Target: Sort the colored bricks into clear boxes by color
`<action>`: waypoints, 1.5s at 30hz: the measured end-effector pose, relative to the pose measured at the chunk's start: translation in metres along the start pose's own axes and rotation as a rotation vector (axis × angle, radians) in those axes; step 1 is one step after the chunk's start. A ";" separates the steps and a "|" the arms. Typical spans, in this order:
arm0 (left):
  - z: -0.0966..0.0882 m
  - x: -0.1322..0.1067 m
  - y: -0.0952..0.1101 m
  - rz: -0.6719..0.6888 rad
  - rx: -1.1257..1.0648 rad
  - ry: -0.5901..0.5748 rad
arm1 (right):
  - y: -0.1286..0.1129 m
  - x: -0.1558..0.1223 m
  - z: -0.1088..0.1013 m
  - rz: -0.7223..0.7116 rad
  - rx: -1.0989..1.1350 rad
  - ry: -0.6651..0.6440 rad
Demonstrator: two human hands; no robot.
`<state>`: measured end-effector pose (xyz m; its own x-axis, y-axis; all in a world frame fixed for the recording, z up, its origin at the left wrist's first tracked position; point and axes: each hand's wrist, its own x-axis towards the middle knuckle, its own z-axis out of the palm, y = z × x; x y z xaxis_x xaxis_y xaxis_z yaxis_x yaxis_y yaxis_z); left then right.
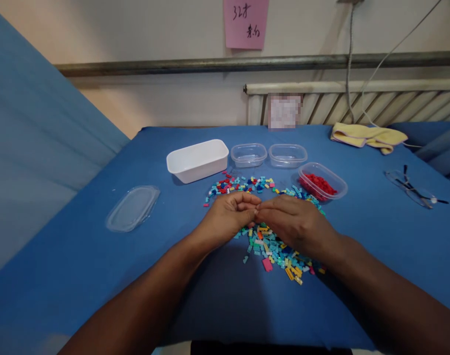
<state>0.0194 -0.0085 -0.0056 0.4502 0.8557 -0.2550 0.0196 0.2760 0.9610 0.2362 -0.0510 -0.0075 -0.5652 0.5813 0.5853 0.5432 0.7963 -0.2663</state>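
Small plastic building bricks in light blue, yellow, red, pink and other colours lie in a loose pile on the blue cloth. Just above the pile, my left hand is closed, its thumb and fingers pinched together. Its fingertips meet those of my right hand, which is also closed, with the fingers bent toward the left. Whatever lies between the fingertips is too small and too covered to make out. Behind my right hand stands a clear plastic tub with red bricks inside.
A white container and two clear tubs stand behind the pile. Clear lids lie at the left. Eyeglasses and a yellow cloth are on the right. A radiator runs along the wall.
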 end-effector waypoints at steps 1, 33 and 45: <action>0.001 0.000 0.000 -0.021 -0.026 -0.002 | -0.001 0.000 0.000 -0.019 -0.004 -0.002; -0.060 0.011 0.012 0.531 1.024 0.482 | 0.059 -0.029 -0.074 0.466 -0.522 0.319; -0.061 0.020 0.000 0.665 1.297 0.301 | 0.076 -0.036 -0.066 0.631 -0.486 0.279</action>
<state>-0.0262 0.0351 -0.0174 0.5021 0.7659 0.4015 0.7237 -0.6263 0.2899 0.3388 -0.0227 0.0019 0.0733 0.7797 0.6219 0.9486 0.1381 -0.2849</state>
